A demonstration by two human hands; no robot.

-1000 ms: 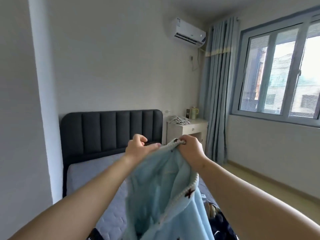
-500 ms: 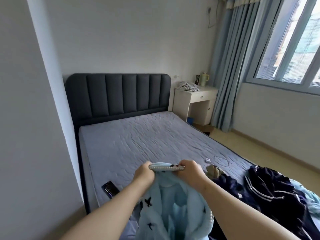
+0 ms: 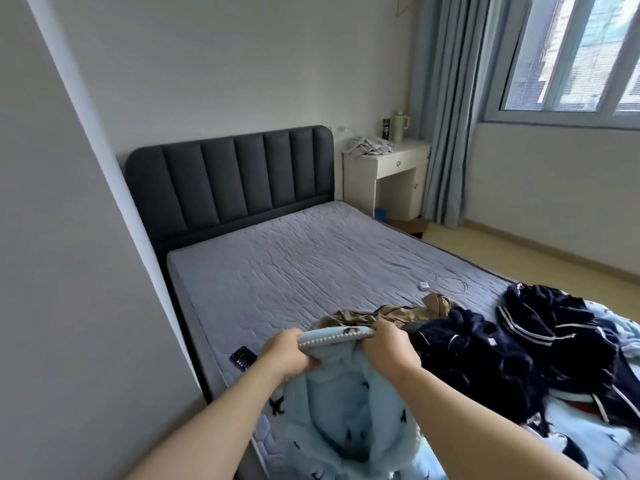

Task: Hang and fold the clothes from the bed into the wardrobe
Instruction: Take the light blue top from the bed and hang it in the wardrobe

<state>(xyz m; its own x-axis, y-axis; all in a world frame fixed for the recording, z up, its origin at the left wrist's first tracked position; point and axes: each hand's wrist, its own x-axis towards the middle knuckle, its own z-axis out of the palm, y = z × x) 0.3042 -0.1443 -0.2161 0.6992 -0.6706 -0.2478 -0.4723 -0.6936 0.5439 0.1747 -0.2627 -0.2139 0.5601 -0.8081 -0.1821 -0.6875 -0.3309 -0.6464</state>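
Hands left [image 3: 289,353] and right [image 3: 391,344] both clenched on trimmed edge of pale blue fleece garment [image 3: 346,417], held over bed [image 3: 311,265]

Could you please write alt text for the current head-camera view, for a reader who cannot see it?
Left hand and right hand stretch the trimmed edge of a light blue fleece garment over a bed. Dark navy clothes and a tan garment lie right; a phone lies left.

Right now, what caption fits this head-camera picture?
Both hands stretch a light blue fleece garment over the bed.
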